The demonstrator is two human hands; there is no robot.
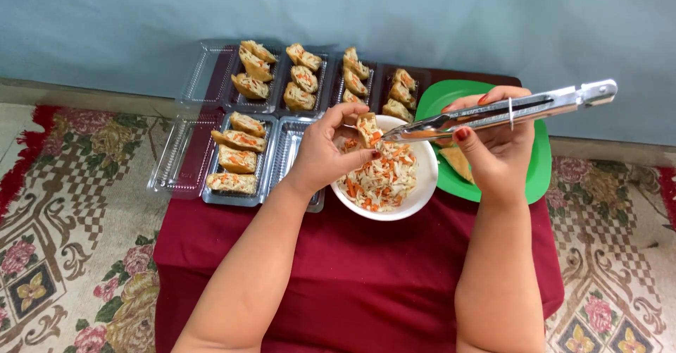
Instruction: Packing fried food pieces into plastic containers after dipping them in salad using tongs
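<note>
Maroon-clothed low table on patterned floral carpet, pale blue wall behind

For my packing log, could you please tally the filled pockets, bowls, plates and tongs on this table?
Filled pockets in clear trays: 16
Filled pocket in left hand: 1
White bowl: 1
Green plate: 1
Metal tongs in right hand: 1
Total: 20

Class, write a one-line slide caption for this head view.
Left hand holds a pastry pocket over a bowl while right hand fills it with tongs.
</note>
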